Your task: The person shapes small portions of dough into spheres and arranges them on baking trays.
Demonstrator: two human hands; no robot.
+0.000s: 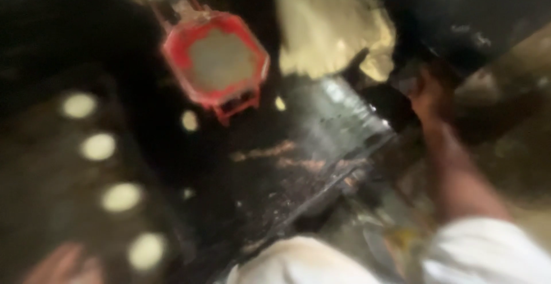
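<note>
Head view, heavily motion-blurred; fine detail not readable.

Right hand (429, 97): arm runs from the white sleeve (488, 258) at 5 o'clock up to about 2 o'clock. The hand sits just beside the lower right edge of a large pale dough mass (330, 23) at 12 to 1 o'clock. Contact with the dough cannot be confirmed. Grip state: cannot tell, fingers smeared by blur.

Left hand (60, 267): only partly in frame at 7 o'clock, at the bottom edge. It lies just beside the lowest of four small pale dough discs (120, 197). Grip state: cannot tell; nothing visibly held.

Dough discs: four in a row running from 10 o'clock down to 7 o'clock on a dark surface (34, 163), spaced apart from each other. One more small pale piece (189, 120) lies near centre, left of the red container.

Red container (217, 60): octagonal rim, greyish-tan contents, at 11 to 12 o'clock, left of the dough mass and apart from it.

Centre: dark bench (270, 186) with pale brownish streaks and a shiny, reflective clear sheet (338, 117) slanting towards 4 o'clock.
</note>
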